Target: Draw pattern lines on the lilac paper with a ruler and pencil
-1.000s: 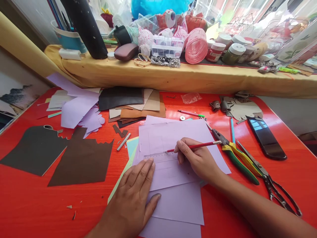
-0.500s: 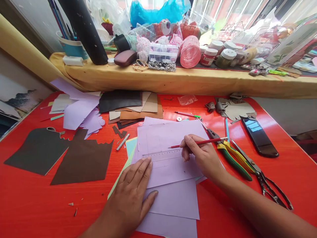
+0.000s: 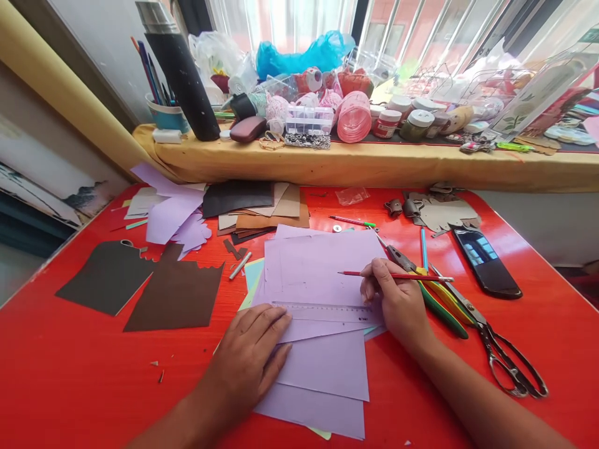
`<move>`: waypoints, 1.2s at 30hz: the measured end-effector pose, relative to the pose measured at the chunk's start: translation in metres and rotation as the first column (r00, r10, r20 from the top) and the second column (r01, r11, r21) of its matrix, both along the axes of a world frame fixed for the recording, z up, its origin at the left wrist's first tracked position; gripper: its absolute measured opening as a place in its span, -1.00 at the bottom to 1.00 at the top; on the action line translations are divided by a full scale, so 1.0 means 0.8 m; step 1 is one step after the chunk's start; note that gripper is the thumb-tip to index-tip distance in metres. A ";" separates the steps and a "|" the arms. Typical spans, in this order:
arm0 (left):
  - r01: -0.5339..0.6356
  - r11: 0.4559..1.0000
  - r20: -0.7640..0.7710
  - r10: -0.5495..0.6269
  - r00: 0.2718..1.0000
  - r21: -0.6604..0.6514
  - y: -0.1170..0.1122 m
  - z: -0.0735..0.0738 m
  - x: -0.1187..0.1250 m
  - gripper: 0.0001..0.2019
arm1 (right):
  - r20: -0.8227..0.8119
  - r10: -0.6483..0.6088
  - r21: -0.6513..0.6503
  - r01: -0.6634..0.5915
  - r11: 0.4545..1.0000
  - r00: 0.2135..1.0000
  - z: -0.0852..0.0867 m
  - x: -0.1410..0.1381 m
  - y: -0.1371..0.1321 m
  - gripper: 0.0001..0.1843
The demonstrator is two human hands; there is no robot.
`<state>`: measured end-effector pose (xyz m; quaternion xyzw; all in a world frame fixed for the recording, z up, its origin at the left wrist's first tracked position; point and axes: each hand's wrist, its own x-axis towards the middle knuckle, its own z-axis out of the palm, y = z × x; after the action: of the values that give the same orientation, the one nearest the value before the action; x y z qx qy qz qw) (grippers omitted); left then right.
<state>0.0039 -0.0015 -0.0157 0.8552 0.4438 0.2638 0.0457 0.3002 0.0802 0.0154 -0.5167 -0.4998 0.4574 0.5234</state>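
Observation:
A clear plastic ruler [image 3: 322, 312] lies across the top sheet of purple paper [image 3: 322, 262], close to that sheet's lower edge. My left hand [image 3: 253, 349] rests flat with its fingertips on the ruler's left end and the paper. In my right hand [image 3: 397, 299] is a red pencil [image 3: 416, 276], gripped between thumb and fingers. Its tip points left and sits over the upper sheet; whether it touches the paper I cannot tell. More purple sheets [image 3: 322, 365] are stacked underneath, with green and blue paper edges peeking out.
Pliers [image 3: 442, 305], scissors [image 3: 505, 355] and a phone [image 3: 486, 262] lie to the right. Dark leather pieces [image 3: 178, 299] and purple offcuts [image 3: 173, 215] are on the left. Leather sheets [image 3: 271, 215] lie behind the paper. Jars and a thermos [image 3: 182, 81] crowd the sill.
The ruler has slid down the purple sheet, and more of its right end shows. My right hand has moved rightward with the pencil. The camera view has shifted somewhat.

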 end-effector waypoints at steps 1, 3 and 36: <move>-0.005 1.000 0.014 0.005 1.000 0.003 0.000 0.000 0.001 -0.68 | 0.015 0.003 0.018 -0.003 1.000 1.000 0.000 0.000 -0.002 -0.46; -0.007 1.000 0.036 0.007 0.999 0.003 -0.001 0.001 0.002 -0.72 | 0.043 0.017 0.052 -0.019 0.998 0.999 0.002 -0.001 -0.006 -0.45; -0.159 0.980 0.158 0.177 0.972 -0.116 0.014 0.016 -0.008 -0.73 | 0.192 0.100 0.146 -0.129 0.981 0.976 -0.006 0.005 -0.019 -0.39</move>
<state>-0.0028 0.0096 -0.0031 0.7858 0.5222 0.3146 0.1040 0.3038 0.0653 0.0105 -0.4839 -0.6097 0.3961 0.4870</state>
